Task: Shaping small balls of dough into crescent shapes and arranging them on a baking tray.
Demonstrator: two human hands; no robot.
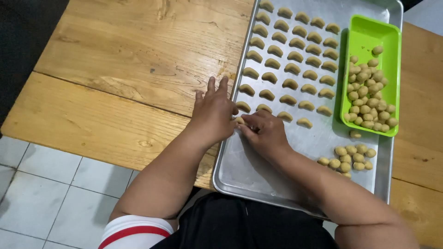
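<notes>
L hand (213,115) + R hand (263,131) pinch dough piece (239,120) betw. fingertips on tray (240,170); crescent rows (290,57) just beyond.

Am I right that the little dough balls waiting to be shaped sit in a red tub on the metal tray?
Not quite: the tub is bright green, not red, as the head view shows. It does sit on the metal tray, holding dough balls, with a few more loose beside it.

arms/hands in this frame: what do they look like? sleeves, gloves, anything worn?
Both arms are bare from the elbow down. Left hand and right hand wear no gloves; no rings or watch visible. A white sleeve with a red stripe covers the left upper arm. No right sleeve is in view.
</notes>
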